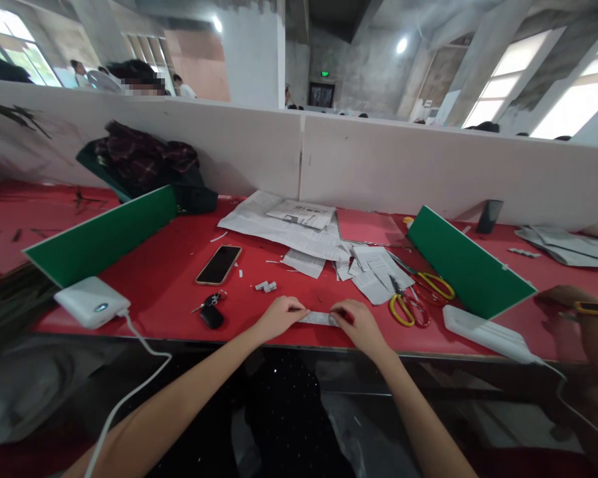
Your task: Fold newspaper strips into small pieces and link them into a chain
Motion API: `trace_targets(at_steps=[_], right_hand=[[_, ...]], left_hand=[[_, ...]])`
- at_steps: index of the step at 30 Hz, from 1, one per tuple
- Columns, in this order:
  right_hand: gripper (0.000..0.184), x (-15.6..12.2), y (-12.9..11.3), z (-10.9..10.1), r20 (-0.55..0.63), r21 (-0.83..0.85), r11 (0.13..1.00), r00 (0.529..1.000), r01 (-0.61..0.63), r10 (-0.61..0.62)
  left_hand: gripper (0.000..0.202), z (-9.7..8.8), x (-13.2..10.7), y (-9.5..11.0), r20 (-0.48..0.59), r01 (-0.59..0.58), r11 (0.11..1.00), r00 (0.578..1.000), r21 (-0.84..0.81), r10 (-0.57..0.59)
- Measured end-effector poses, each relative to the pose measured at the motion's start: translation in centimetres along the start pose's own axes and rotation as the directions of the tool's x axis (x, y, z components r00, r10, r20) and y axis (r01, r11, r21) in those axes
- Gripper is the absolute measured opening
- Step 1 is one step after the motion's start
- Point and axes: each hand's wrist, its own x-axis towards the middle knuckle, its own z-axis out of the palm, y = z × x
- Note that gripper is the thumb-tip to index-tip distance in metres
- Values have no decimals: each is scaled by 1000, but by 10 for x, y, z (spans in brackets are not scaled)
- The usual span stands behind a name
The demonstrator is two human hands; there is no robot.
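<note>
A narrow strip of printed paper (319,318) is stretched between my two hands at the table's front edge. My left hand (280,317) pinches its left end between thumb and fingers. On the other end, my right hand (357,322) is closed in the same way. Just beyond my left hand lie a few small folded paper pieces (266,287). Past my right hand are cut paper pieces (376,272) and a pair of scissors with yellow handles (401,311). A second yellow-handled pair of scissors (436,284) rests farther right.
Green dividers stand at left (104,232) and right (466,265) on the red table (169,309). A phone (218,264), keys (212,314), white power bank (92,302), newspaper sheets (264,222) and a white power strip (488,334) lie around. Another person's arm (595,332) reaches in at right.
</note>
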Motion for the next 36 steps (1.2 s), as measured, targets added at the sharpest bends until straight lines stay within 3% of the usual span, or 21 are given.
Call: trace_targets(at_steps=[4, 12, 19, 27, 32, 36], right_hand=[[14, 3, 5, -3, 83, 71, 997, 996, -18, 13], [12, 0, 18, -11, 195, 52, 999, 981, -16, 5], [11, -4, 21, -15, 192, -12, 1000, 981, 3, -1], [7, -16, 22, -13, 138, -100, 993, 989, 59, -45], [20, -22, 20, -13, 117, -131, 988, 991, 77, -62], [16, -23, 20, -12, 128, -137, 987, 989, 89, -71]], left_hand=[[26, -7, 5, -1, 54, 19, 994, 998, 107, -25], [20, -5, 5, -2, 120, 40, 993, 991, 110, -53], [17, -8, 8, -4, 151, 37, 993, 987, 113, -54], [11, -3, -6, -4, 113, -191, 919, 980, 345, 161], [11, 2, -14, -8, 113, -284, 872, 959, 399, 261], [12, 3, -16, -12, 130, -339, 836, 941, 431, 314]])
